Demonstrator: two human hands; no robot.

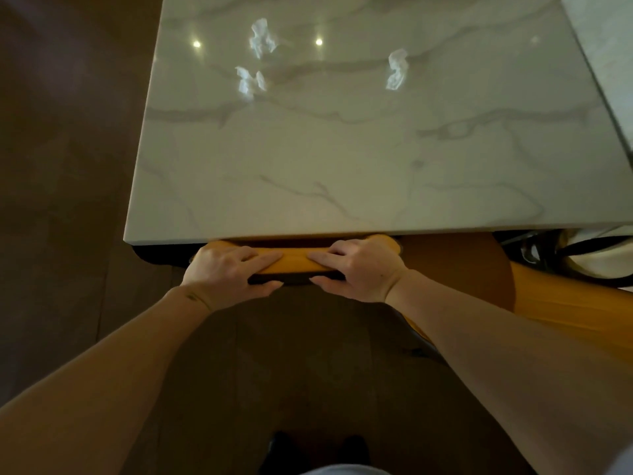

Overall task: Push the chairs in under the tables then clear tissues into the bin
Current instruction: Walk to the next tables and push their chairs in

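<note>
Fingers (263, 257) of both hands curled over chair backrest (295, 264), thumbs beneath, backrest at table (308, 200) edge

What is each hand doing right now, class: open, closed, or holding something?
Left hand: closed, gripping the chair's backrest.
Right hand: closed, gripping the same backrest.
</note>
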